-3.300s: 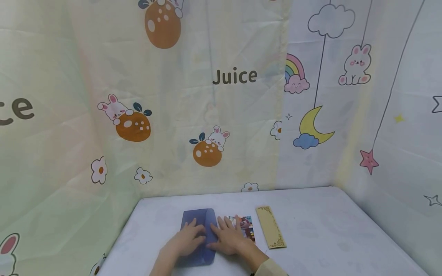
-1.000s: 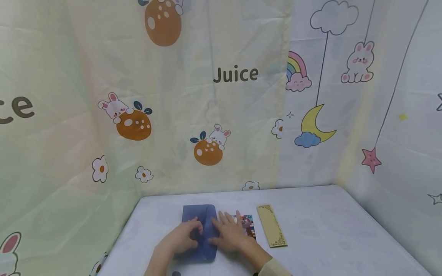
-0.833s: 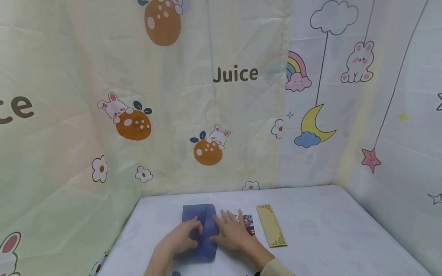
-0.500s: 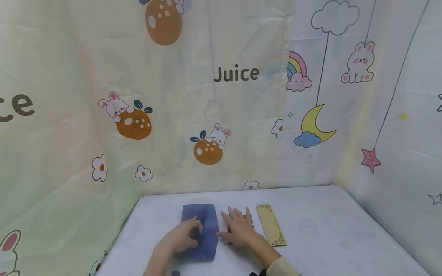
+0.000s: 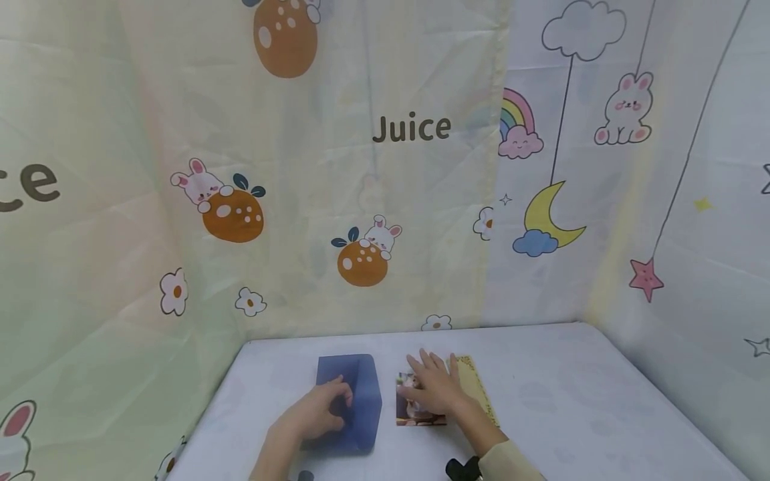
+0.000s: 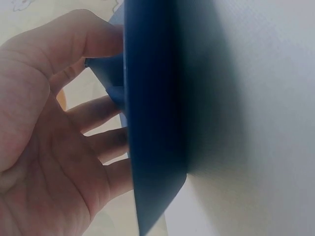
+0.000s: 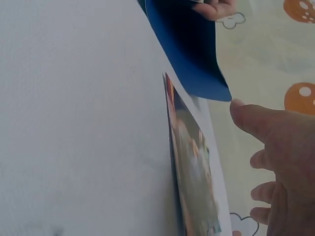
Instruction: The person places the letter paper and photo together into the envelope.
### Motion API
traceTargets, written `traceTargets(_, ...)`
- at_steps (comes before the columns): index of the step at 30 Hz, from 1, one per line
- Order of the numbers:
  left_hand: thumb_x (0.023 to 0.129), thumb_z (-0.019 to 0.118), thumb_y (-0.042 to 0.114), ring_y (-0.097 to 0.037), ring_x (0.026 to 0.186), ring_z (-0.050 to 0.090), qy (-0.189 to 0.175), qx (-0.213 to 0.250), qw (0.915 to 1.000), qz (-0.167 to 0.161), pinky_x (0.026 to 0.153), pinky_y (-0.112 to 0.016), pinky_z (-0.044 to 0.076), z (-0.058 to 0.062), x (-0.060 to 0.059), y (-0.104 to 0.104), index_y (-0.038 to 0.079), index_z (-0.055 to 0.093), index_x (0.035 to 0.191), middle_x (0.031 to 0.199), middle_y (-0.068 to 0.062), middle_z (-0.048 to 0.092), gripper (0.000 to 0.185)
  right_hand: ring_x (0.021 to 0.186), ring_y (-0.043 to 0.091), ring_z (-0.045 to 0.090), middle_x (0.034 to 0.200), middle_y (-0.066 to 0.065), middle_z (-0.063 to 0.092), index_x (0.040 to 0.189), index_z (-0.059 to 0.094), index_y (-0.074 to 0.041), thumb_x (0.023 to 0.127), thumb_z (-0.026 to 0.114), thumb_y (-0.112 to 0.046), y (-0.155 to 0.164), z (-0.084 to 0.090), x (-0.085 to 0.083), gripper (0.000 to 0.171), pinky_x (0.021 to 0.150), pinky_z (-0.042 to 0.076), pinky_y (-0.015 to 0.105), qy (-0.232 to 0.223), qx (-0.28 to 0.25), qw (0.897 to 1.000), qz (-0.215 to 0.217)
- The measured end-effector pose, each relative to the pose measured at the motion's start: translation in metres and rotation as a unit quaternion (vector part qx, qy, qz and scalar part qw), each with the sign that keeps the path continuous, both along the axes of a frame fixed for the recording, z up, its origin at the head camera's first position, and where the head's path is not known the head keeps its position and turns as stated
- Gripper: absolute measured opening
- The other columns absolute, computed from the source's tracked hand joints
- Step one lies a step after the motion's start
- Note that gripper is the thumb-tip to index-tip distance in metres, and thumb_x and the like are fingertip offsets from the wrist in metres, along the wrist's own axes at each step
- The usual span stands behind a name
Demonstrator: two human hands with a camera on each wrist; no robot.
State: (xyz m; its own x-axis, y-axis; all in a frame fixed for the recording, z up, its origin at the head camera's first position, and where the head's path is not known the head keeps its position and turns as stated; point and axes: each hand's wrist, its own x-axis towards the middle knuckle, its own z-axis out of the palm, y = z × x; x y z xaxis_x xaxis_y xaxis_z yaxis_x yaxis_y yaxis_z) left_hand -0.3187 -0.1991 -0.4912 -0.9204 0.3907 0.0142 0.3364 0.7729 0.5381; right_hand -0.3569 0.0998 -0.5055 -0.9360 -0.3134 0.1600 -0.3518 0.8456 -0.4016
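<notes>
Head view: dark blue envelope, flap raised.

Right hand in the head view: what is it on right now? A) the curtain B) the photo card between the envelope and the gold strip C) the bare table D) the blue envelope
B. The right hand lies with straight fingers on the photo card, beside the blue envelope that the left hand holds; the gold strip is partly under its fingers.
</notes>
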Motion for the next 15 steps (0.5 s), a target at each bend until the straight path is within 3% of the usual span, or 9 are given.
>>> traceTargets(15, 0.076, 0.078, 0.006, -0.057, 0.144, 0.042, 0.007, 0.005, 0.9999, -0.008, 0.113, -0.074, 0.036, 0.003, 0.001, 0.001, 0.028, 0.057, 0.093, 0.159, -0.027, 0.044, 0.035, 0.155, 0.047, 0.029, 0.166, 0.023, 0.035, 0.156, 0.046, -0.015, 0.093, 0.064, -0.062, 0.018, -0.008, -0.004, 0.081, 0.124, -0.006, 0.074, -0.038, 0.016, 0.999, -0.026)
